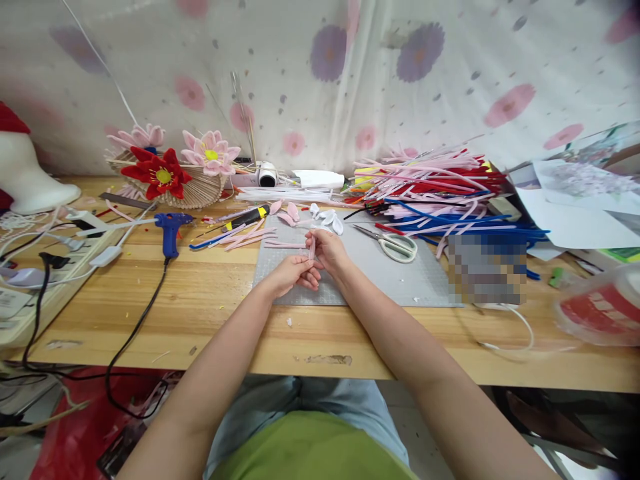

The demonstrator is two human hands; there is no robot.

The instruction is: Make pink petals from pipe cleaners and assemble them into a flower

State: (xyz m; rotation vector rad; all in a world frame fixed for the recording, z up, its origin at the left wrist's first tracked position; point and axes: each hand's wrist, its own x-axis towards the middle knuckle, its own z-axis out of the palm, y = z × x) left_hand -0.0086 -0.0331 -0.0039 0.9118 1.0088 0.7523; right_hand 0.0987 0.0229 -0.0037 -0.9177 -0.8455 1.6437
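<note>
Over the grey cutting mat (360, 280), my left hand (293, 275) and my right hand (329, 252) meet at a short pale pink pipe cleaner (312, 249). The right fingers pinch its upper end, and the left thumb and fingers close on the lower part. Just beyond them lie white petals (330, 220) and pink petals (289, 215) shaped from pipe cleaners. Cut pink pipe cleaners (250, 238) rest left of my hands, partly on the mat. Scissors (393, 243) with pale handles lie to the right.
A blue glue gun (173, 233) stands at left, its cord trailing over the table edge. Behind it are a red flower (163, 175) and pink flowers (211, 153) in a woven basket. A heap of pipe cleaners (425, 177) fills the back right, near a plastic cup (603, 307).
</note>
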